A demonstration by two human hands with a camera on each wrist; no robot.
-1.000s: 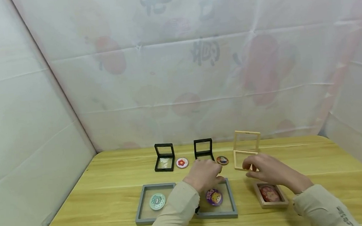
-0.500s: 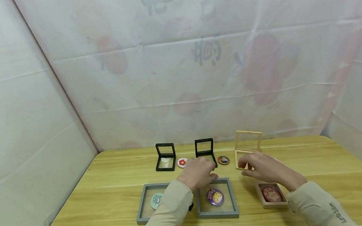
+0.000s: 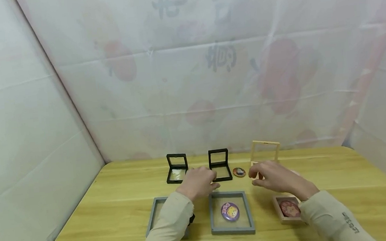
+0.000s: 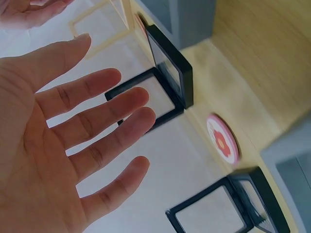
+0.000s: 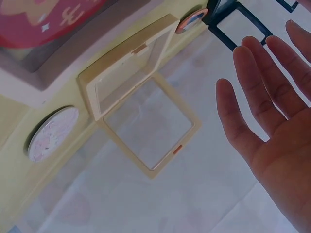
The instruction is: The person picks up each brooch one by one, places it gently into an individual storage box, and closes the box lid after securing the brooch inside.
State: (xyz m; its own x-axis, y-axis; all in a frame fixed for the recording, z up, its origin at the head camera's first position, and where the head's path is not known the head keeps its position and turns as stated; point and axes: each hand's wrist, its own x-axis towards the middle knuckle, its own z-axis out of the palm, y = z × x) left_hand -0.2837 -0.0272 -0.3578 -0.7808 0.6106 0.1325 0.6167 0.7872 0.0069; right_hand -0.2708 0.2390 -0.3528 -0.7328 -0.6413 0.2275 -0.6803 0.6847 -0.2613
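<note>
Behind the desk (image 3: 84, 218), a white cloth (image 3: 176, 87) is hung close along the far edge, by which reach is limited there. Wide stretches of wood are left at both sides, and a strip is left between the back and front rows.

In front, the left grey frame (image 3: 151, 217) is largely covered by the left sleeve (image 3: 167, 226). The right grey frame (image 3: 233, 231), holding a purple badge (image 3: 230, 211), is set between the forearms. A small brown frame (image 3: 289, 220) with a reddish badge (image 3: 289, 208) is partly covered by the right sleeve (image 3: 328, 212). At the back, a left black case (image 3: 177, 174) and an orange badge (image 3: 239, 172) are seen.

The left hand (image 3: 198, 183) is held with fingers spread, just beside the middle black case (image 3: 219, 165), whose lid is raised; the flower badge (image 4: 222, 139) is seen between the two black cases. The right hand (image 3: 270, 175) is held with fingers gently bent and parted, near the cream case (image 5: 129, 98), also with raised lid; a pale badge (image 5: 53, 133) is placed on that case's right.
</note>
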